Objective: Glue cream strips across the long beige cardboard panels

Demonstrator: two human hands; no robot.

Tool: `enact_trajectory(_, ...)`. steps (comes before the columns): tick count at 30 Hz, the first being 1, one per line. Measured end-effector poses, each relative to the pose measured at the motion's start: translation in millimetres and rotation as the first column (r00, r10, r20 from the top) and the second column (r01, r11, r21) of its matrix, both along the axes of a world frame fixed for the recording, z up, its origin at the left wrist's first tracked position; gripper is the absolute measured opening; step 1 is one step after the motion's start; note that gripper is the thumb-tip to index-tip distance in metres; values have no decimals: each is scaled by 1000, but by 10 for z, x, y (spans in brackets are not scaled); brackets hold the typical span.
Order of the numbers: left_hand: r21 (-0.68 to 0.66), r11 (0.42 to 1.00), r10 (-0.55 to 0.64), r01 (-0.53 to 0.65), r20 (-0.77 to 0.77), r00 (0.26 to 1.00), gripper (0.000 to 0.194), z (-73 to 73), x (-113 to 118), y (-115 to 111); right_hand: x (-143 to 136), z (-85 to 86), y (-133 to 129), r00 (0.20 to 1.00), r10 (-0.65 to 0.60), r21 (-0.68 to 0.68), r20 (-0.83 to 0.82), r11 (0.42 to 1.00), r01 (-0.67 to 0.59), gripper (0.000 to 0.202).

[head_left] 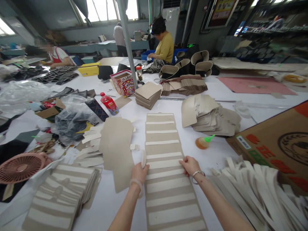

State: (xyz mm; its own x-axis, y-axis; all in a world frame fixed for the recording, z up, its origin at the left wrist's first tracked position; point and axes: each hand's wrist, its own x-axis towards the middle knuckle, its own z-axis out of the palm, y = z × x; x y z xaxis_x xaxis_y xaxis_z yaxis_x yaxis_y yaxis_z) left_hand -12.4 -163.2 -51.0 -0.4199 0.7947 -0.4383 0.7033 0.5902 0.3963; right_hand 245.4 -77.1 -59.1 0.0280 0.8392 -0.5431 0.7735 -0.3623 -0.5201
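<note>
A long row of overlapping beige card panels runs away from me down the table, crossed by several white strips. My left hand pinches the left end of one white strip at the row's left edge. At the opposite edge, my right hand grips the right end of that same strip between thumb and fingers. The strip lies straight across the panels. A small white piece stands up beside my left thumb; whether the hand holds it I cannot tell.
Left of the row lie plain beige panels and a stack of striped panels. Loose white strips pile up at right, before a cardboard box. A glue bottle and a pink fan flank the work. Other people sit beyond.
</note>
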Motion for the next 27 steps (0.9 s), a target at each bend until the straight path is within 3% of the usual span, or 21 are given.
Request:
enact_trajectory(5, -7, 1000, -18, 18, -67, 998, 29, 57, 72, 10, -53, 32, 28, 965, 128, 186, 228, 967, -173, 6)
enact_trajectory(18, -19, 995, -101, 100, -57, 993, 27, 122, 144, 37, -81, 24, 99, 970, 160, 138, 182, 973, -186, 12)
enact_trajectory(23, 5, 993, -119, 119, -29, 992, 22, 258, 93, 23, -138, 205, 61, 973, 148, 164, 176, 971, -177, 3)
enact_trajectory(25, 86, 986, -146, 144, 11, 989, 23, 356, 98, -19, -232, 341, -4, 981, 141, 218, 134, 961, -168, 9)
enact_trajectory(27, 210, 962, -196, 172, 98, 976, 26, 459, 142, -72, -394, 510, -108, 988, 150, 295, -23, 946, -137, 19)
